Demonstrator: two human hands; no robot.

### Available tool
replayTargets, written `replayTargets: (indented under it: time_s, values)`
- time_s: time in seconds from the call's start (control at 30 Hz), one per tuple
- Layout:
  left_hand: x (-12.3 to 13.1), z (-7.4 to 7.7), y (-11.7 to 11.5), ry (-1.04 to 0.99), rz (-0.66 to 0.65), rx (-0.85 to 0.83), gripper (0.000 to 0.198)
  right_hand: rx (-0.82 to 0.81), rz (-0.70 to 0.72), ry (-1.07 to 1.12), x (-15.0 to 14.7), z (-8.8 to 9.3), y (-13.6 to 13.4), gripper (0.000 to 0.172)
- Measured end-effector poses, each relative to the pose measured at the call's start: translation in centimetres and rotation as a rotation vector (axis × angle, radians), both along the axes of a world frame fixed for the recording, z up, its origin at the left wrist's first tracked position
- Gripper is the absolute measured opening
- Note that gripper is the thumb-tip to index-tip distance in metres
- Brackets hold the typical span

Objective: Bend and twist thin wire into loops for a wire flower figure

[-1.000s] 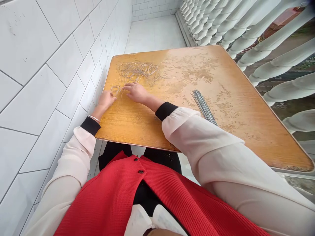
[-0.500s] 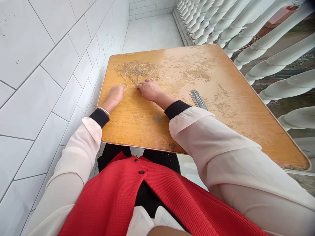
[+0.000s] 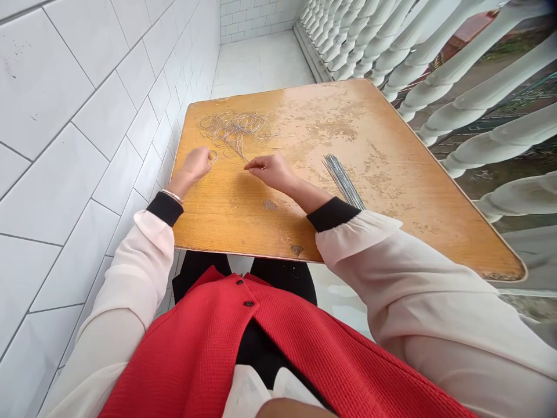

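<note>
A tangle of thin bent wire loops [image 3: 235, 126] lies at the far left of the worn wooden table [image 3: 391, 191]. My left hand [image 3: 195, 164] rests on the table just below the tangle, fingers curled round a small wire loop [image 3: 213, 156]. My right hand [image 3: 272, 170] sits a little to the right, fingertips pinched together on a thin wire I can barely make out. A bundle of straight grey wires [image 3: 343, 180] lies beside my right forearm.
A white tiled wall [image 3: 87, 116] runs close along the table's left edge. White balusters [image 3: 435, 64] stand to the right and beyond. A white tiled floor [image 3: 261, 61] shows past the table's far edge. My red vest [image 3: 243, 348] fills the bottom.
Both hands have drawn back from the wire tangle toward me. My right hand went from flat fingers to a pinch; my left hand keeps hold of a small loop.
</note>
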State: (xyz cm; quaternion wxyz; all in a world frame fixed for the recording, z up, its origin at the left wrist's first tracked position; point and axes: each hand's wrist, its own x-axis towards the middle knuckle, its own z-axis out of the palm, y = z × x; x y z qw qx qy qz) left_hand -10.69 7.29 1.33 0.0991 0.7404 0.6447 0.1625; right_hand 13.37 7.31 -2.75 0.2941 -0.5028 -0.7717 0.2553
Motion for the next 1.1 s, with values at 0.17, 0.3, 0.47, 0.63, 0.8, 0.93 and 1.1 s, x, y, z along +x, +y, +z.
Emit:
replayTargets:
  time_s: [0.17, 0.3, 0.47, 0.63, 0.8, 0.93, 1.1]
  values:
    - [0.5, 0.3, -1.2, 0.250, 0.085, -0.054, 0.036, -0.227, -0.033, 0.190, 0.3, -0.7, -1.9, 0.016]
    - [2.3, 0.3, -1.3, 0.404, 0.072, -0.132, 0.043, -0.308, -0.040, 0.361, 0.4, -1.1, -2.7, 0.017]
    - [3.3, 0.9, -0.4, 0.481, 0.030, -0.177, 0.046, -0.344, -0.038, 0.464, 0.4, -1.3, -3.0, 0.017]
    - [2.8, 1.0, 0.1, 0.226, 0.074, -0.102, 0.037, -0.369, -0.019, 0.523, 0.5, -1.1, -3.1, 0.014]
    - [4.4, 0.0, -1.0, -0.139, 0.008, 0.032, 0.028, -0.418, -0.067, 0.697, 0.4, -0.3, -3.5, 0.006]
    - [6.8, -1.3, -3.4, -0.195, -0.087, 0.059, 0.024, -0.456, -0.054, 0.795, 0.2, 0.2, -3.8, 0.015]
    - [9.0, -2.1, -6.0, -0.135, -0.199, 0.089, 0.022, -0.394, -0.085, 0.787, -0.1, 0.3, -3.6, 0.017]
